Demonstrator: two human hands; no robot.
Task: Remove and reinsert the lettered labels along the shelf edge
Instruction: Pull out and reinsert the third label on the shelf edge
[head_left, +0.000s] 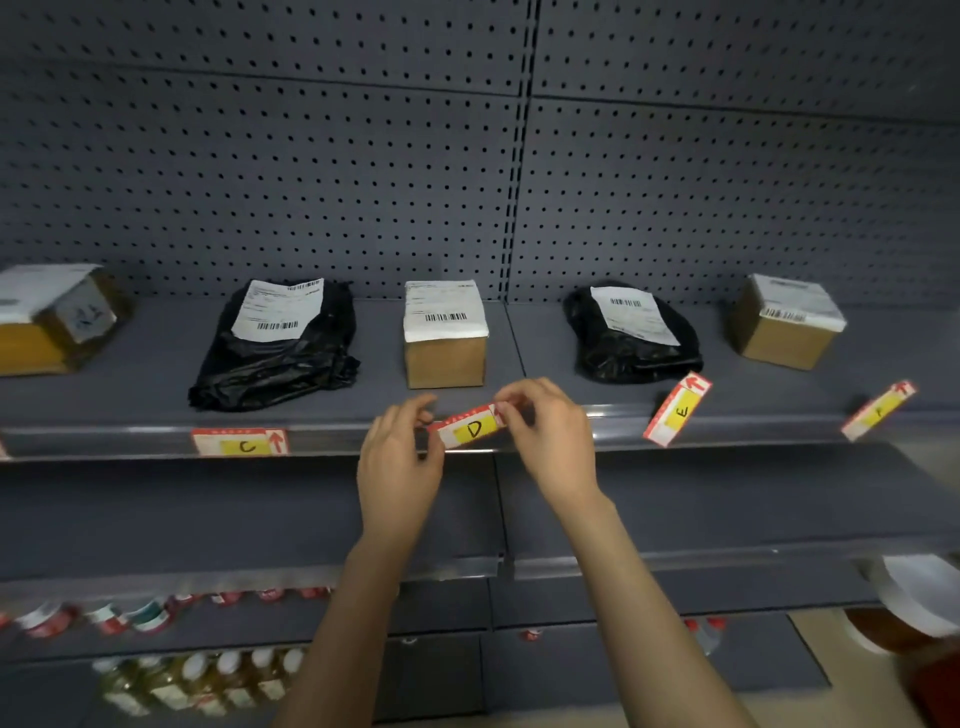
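The red, white and yellow D label (471, 428) is tilted at the clear shelf-edge strip (130, 439). My left hand (397, 462) pinches its left end and my right hand (550, 436) pinches its right end. The C label (240, 441) sits flat in the strip to the left. The E label (677, 409) leans loose and tilted on the shelf edge to the right. Farther right, the F label (878, 410) also lies tilted out of the strip.
On the grey shelf (156, 374) stand cardboard boxes (445, 335) (787, 322) (52, 317) and black parcel bags (280, 348) (631, 332) with shipping labels. Pegboard backs the shelf. Lower shelves hold several bottles (208, 675).
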